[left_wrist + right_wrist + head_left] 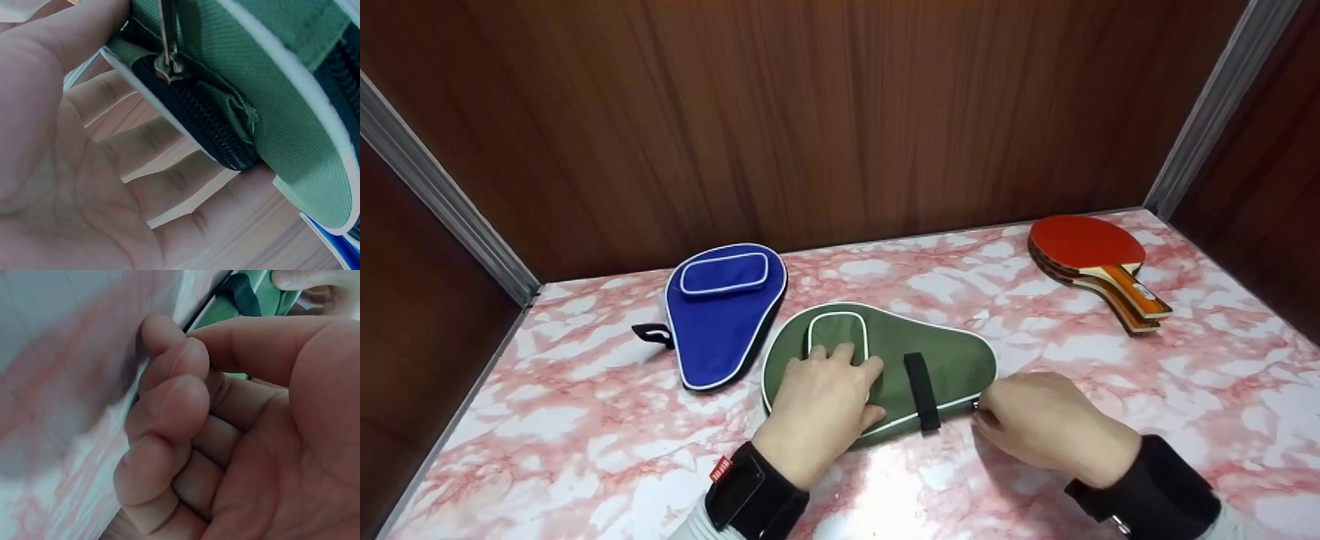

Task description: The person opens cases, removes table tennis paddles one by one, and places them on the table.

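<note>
A green table tennis bat case [952,358] with white piping lies flat, its narrow end to the right. My left hand [823,409] rests on its wide end with fingers spread across the small front pocket [838,327]. In the left wrist view, a metal zipper slider [170,68] shows on the pocket's dark zipper, near the thumb. At the narrow end, my right hand [1046,416] has curled fingers and pinches a small zipper pull [976,405] at the case's edge. In the right wrist view the fingers hide most of the pull. A black strap [922,391] crosses the case.
A blue bat case [712,322] with a black loop [654,334] lies to the left, close to the green one. Stacked bats [1087,244], the top one red, lie at the back right. Brown wood-look panels [840,120] enclose the pink marbled table [585,450].
</note>
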A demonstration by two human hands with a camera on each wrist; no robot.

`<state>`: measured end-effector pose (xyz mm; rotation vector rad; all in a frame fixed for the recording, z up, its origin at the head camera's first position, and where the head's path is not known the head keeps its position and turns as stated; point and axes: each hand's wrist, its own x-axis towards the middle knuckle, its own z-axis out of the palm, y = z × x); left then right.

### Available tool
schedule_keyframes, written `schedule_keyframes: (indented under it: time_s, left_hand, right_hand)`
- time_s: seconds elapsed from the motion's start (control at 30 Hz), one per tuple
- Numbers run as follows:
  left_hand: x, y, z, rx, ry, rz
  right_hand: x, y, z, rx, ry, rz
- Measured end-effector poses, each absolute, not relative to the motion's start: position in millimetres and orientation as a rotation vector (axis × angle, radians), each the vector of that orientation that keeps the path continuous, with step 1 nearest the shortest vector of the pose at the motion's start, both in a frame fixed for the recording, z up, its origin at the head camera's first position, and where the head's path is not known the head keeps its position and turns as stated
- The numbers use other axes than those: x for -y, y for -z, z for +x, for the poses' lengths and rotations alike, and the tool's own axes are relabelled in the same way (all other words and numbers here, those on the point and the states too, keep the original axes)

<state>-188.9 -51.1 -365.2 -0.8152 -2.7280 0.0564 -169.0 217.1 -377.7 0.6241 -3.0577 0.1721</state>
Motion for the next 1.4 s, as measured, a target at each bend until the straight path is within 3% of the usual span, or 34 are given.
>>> schedule_keyframes:
  time_s: [0.3,0.47,0.6,0.93,1.4]
  left_hand:
    - [51.4,365.2,-189.4,2.750,-0.046,-0.817]
    - [51.6,364.9,-189.9,2.739,-0.048,-0.842]
    - [54.4,365.8,-193.9,2.707,-0.001,-0.934]
    - [60.0,368.4,-207.9,2.643,0.244,-1.233]
    - [40.6,381.6,-198.2,2.470,0.075,-0.865]
  right_hand:
    - [-215.3,374.4,-167.7,3.052,-0.234,0.638]
    - [-222.7,358.6,-172.4,3.019,-0.392,0.470]
    - [-226.4,358.3,-177.9,2.884,-0.421,0.362]
    - [-225.1,365.8,-183.7,2.900,-0.384,0.397]
    - [-219.2,369.3,-178.8,3.052,-0.320,0.405]
